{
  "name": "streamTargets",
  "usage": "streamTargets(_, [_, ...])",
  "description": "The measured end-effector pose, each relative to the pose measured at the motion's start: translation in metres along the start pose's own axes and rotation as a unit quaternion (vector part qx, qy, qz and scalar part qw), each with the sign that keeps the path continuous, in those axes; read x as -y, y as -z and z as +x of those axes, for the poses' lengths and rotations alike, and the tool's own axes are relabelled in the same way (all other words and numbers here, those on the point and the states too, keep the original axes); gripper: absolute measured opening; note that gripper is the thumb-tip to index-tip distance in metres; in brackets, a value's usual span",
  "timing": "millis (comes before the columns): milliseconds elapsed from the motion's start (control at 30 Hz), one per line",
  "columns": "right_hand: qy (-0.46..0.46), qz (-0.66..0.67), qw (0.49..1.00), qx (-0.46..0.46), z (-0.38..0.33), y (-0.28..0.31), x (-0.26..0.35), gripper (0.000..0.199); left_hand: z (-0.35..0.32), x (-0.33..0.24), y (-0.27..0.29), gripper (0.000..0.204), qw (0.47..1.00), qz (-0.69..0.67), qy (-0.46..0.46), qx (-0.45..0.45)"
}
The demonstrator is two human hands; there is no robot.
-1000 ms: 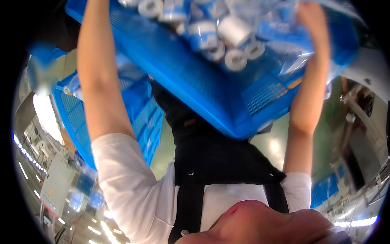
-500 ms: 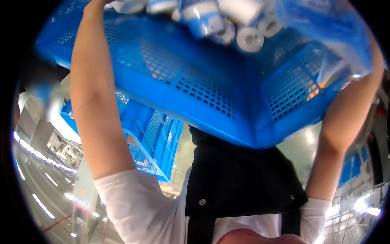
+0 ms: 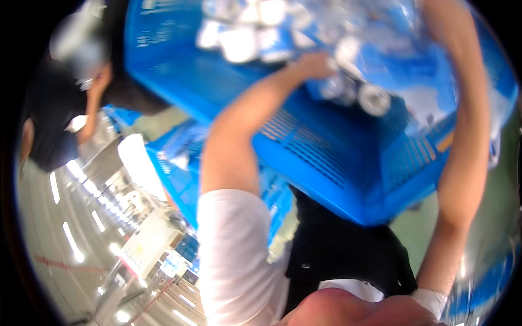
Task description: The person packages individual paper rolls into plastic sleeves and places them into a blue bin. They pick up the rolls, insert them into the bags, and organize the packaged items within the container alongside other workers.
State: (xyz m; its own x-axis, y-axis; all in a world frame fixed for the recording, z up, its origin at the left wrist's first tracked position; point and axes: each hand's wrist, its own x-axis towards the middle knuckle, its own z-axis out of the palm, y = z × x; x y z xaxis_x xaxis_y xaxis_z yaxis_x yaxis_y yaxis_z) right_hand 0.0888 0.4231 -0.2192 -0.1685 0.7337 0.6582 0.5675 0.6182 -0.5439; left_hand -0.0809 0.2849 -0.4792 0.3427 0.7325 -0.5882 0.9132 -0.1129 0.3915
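Note:
A large blue perforated plastic crate (image 3: 326,168) is in front of me, tilted in the picture. Inside it lie several white and blue cylindrical rolls (image 3: 239,43), some with a round hollow end (image 3: 374,100) showing. My left hand (image 3: 318,66) reaches over the crate's near wall and touches the rolls; motion smears its fingers. At the upper right, my right hand (image 3: 435,13) is at the clear and blue plastic bag (image 3: 429,70), its fingers blurred and partly cut off by the picture's edge. Whether either hand grips anything is hidden by blur.
Behind my left arm stands another blue crate (image 3: 182,163) with plastic film in it. At the far left a co-worker in dark clothing (image 3: 51,119) has an arm raised near a blurred pale object (image 3: 81,43). A white box-shaped unit (image 3: 147,242) shows at lower left.
My left hand has moved from the crate's upper left edge right and inward onto the rolls. The crate appears shifted right, and the co-worker shows more clearly at the left.

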Motion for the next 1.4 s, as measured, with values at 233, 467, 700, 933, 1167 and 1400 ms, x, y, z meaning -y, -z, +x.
streamTargets(233, [-0.147,0.057,0.946,0.282,0.01,0.021,0.005,0.024,-0.018,-0.034,0.023,0.078,0.996,0.019,0.089,0.016])
streamTargets(467, [-0.187,-0.075,0.92,0.337,0.01,0.005,-0.016,0.029,-0.073,-0.037,0.187,0.078,0.985,-0.156,0.072,-0.023])
streamTargets(700, [-0.072,0.2,0.918,0.336,-0.01,-0.011,-0.031,0.047,-0.124,-0.011,0.231,0.044,0.705,-0.598,0.016,-0.382])
streamTargets(933, [-0.217,0.238,0.825,0.465,-0.006,-0.002,-0.017,0.052,-0.114,-0.049,0.221,0.03,0.606,-0.718,-0.039,-0.34])
streamTargets(1167, [-0.053,0.142,0.875,0.46,-0.027,0.002,-0.018,0.057,-0.136,-0.062,0.225,0.026,0.644,-0.681,-0.073,-0.341])
streamTargets(1400, [-0.087,0.227,0.869,0.432,-0.039,-0.007,0.0,0.063,-0.121,-0.031,0.218,0.022,0.547,-0.765,-0.081,-0.33])
